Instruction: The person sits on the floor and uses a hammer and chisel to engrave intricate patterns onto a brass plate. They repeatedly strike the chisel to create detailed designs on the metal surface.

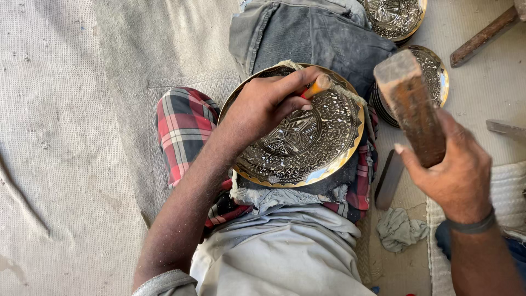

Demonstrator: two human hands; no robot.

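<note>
On your lap, over the red plaid cloth (183, 129), the embossed metal plate (307, 143) lies propped on a folded grey pad (312, 38), so it sits steady and tilted toward you. Your left hand (263, 104) is closed around an orange-handled punch (316, 86), its tip set on the pattern (fingers braced on the plate for aim). Your right hand (457, 170) grips a wooden mallet (411, 104), raised clear above the plate. More finished plates (435, 77) are stacked beside your knee.
</note>
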